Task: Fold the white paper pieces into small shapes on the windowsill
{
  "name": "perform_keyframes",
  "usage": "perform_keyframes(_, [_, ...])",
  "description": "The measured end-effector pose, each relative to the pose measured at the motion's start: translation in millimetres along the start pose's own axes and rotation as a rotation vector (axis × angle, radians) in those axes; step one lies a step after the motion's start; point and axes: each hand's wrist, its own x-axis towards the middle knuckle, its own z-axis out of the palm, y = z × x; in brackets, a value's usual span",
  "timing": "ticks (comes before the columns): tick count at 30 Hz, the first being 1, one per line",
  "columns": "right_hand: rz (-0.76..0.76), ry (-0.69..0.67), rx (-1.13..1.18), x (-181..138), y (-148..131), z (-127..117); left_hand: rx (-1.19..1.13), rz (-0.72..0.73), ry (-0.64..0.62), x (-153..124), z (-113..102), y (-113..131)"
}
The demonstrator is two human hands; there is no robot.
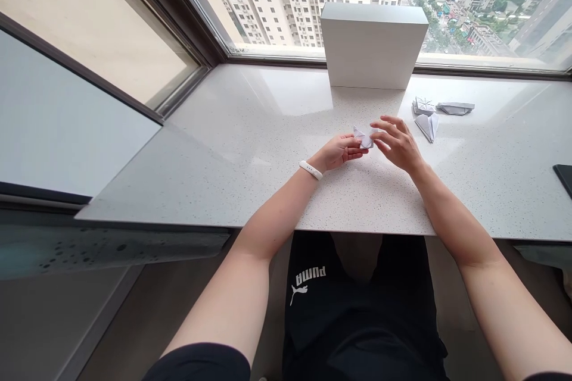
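Note:
A small folded white paper piece (364, 137) is held just above the speckled white sill counter (250, 149). My left hand (339, 152), with a white band on its wrist, is closed on the paper's lower left side. My right hand (397, 143) pinches the paper's right edge with thumb and forefinger while its other fingers stand apart. Both forearms reach in from below, over the counter's front edge.
A white box (373, 44) stands upright at the back by the window. Three folded paper shapes lie right of my hands: one (423, 106), a flat one (454, 108) and a pointed one (428, 126). A dark flat object (564, 177) sits at the right edge.

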Motion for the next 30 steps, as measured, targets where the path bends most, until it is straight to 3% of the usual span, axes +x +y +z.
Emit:
perform_keyframes(5, [0.068,-0.003,0.141,-1.6,-2.7,0.7,0.029,-0.005,-0.068,-2.7,0.1,3.9])
perform_keyframes(9, [0.162,0.124,0.222,-3.6,4.4,-12.6,0.013,-0.005,-0.042,-5.3,4.4,4.7])
perform_keyframes(12, [0.241,0.357,0.214,-6.9,28.2,-45.3,0.095,0.053,0.012,-5.9,6.1,4.0])
perform_keyframes(16, [0.352,0.733,0.081,-26.4,81.2,-107.5,0.207,0.096,0.040,-3.6,5.2,2.0])
perform_keyframes(18, [0.538,0.835,0.000,-41.6,107.1,-132.5,0.243,0.112,0.044,-2.3,4.1,1.1])
perform_keyframes(21, [0.882,0.823,-0.036,-62.4,135.8,-150.7,0.283,0.132,0.046,-1.9,1.8,0.5])
perform_keyframes(23, [1.011,0.763,-0.061,-71.6,148.4,-151.8,0.280,0.138,0.051,-2.1,-0.3,0.6])
perform_keyframes(30, [1.043,0.645,-0.204,-76.4,170.0,-138.5,0.270,0.126,0.070,-2.3,-6.0,-0.1])
